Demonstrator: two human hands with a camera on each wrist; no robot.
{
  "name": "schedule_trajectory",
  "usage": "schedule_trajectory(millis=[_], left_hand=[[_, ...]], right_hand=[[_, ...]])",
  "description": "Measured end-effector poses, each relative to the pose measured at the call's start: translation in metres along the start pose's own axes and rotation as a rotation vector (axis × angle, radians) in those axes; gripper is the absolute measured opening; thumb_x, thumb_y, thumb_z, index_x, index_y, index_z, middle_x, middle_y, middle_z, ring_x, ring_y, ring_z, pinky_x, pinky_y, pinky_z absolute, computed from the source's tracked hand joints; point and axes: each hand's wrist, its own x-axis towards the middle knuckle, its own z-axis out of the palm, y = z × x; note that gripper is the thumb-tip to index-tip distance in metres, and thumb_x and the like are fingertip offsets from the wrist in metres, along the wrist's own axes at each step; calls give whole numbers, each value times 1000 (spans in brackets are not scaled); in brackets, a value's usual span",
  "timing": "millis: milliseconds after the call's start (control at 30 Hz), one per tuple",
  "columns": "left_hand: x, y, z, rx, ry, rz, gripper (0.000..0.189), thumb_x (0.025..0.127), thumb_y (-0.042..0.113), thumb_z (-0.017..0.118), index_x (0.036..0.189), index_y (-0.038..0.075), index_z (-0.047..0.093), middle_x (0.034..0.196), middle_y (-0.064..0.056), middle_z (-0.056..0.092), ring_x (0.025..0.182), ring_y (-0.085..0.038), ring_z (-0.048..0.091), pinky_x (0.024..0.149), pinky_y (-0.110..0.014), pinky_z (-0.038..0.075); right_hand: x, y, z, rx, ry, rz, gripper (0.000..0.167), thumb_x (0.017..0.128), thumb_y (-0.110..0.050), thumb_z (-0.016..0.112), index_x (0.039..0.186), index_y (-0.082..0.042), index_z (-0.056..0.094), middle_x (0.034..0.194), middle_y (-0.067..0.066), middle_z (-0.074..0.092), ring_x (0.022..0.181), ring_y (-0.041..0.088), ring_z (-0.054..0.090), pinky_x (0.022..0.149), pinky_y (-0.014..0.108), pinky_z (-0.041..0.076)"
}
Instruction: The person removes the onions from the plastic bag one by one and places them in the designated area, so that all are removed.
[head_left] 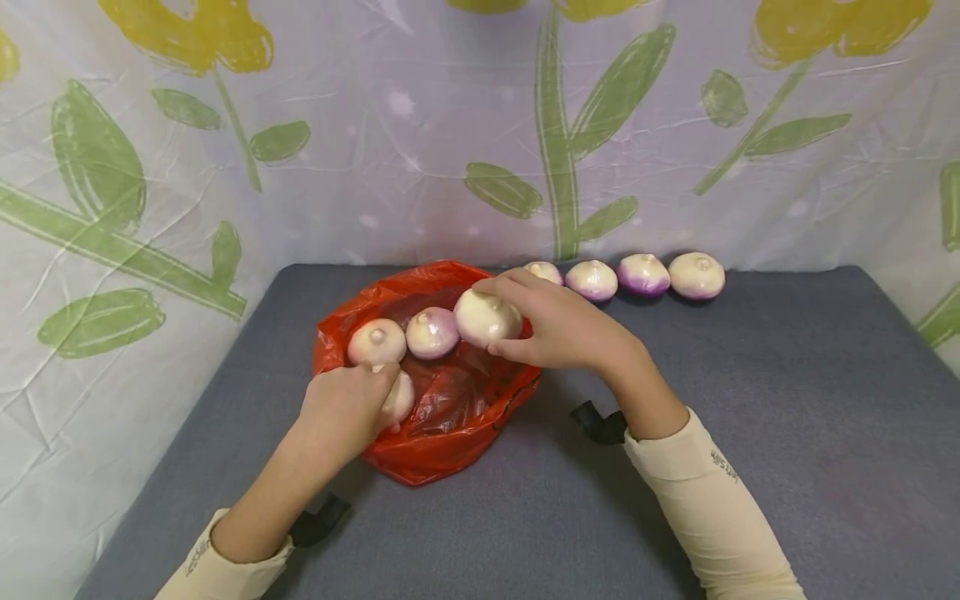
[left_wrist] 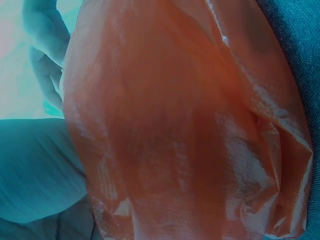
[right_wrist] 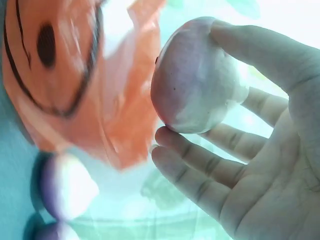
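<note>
An open red plastic bag [head_left: 427, 462] sits on the table with its rim rolled wide. My right hand [head_left: 570, 325] holds a white-and-purple onion [head_left: 486, 320] over the bag's right side; in the right wrist view, thumb and fingertips grip this onion [right_wrist: 197, 75]. At the bag's near-left rim my left hand [head_left: 341, 412] grips another onion [head_left: 399, 397], partly covered by the fingers. Two onions, one paler [head_left: 377, 342] and one more purple [head_left: 432, 332], lie inside the bag. In the left wrist view the bag's side [left_wrist: 165, 125] fills most of the picture and hides that hand's fingers.
Several onions stand in a row along the table's back edge, among them a purple-based one [head_left: 643, 275] and the rightmost one [head_left: 697, 276]. Behind the grey table [head_left: 750, 417] hangs a flowered curtain [head_left: 420, 125].
</note>
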Motion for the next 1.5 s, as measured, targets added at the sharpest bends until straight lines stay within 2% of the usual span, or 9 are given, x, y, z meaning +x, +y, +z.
schedule_trajectory(millis=[233,467,567,667,900,1033,1133,1333,1500], left_hand=[[0,0,0,2,-7,-2,35,72,18,88,85,9,57,64,-7,57,54,-32,59,46,-47,48],[0,0,1,7,-22,-8,37,71,20,89,87,9,58,66,-8,59,56,-33,60,47,-47,49],[0,0,1,9,-19,-8,38,70,20,90,87,9,58,65,-8,58,55,-32,59,46,-47,49],[0,0,1,11,-14,-7,39,70,21,90,86,9,57,65,-8,58,55,-32,59,46,-47,48],[-1,1,0,11,0,-9,40,69,21,91,86,9,57,65,-8,59,55,-33,60,46,-47,49],[-1,1,0,15,3,-9,40,69,22,91,86,9,57,65,-8,58,55,-32,60,46,-47,49],[-2,1,0,15,5,-9,39,70,21,90,86,9,56,64,-8,58,54,-32,59,46,-47,49],[-1,2,0,14,15,-3,39,70,20,90,85,9,55,63,-7,57,53,-32,58,46,-47,48],[-1,2,0,14,19,-6,38,71,19,89,85,9,56,63,-7,57,53,-32,58,46,-46,48]], right_hand=[[-13,13,-26,26,63,117,59,87,-22,77,140,-9,54,133,10,55,114,23,53,94,43,45],[-27,33,-48,72,164,213,64,86,-17,78,143,-5,51,141,13,52,122,29,49,94,50,45],[-36,41,-59,103,208,268,64,87,-15,77,144,-4,50,141,13,51,117,29,50,88,50,47],[-45,48,-69,128,258,310,63,87,-12,76,144,-5,49,138,14,51,108,31,52,84,46,48],[-75,64,-94,191,366,434,64,88,-13,74,146,-7,48,139,11,48,107,33,52,77,19,44],[-92,72,-103,196,403,544,64,91,-22,73,148,-15,46,138,2,46,108,24,48,74,21,44],[-101,79,-108,182,439,598,64,91,-24,73,148,-17,45,136,1,46,109,23,47,72,23,43],[-118,90,-115,122,483,720,71,92,-32,70,153,-16,38,142,9,39,110,26,44,74,28,39],[-134,103,-118,81,508,806,75,92,-37,68,156,-15,35,146,16,38,101,20,46,70,24,40]])
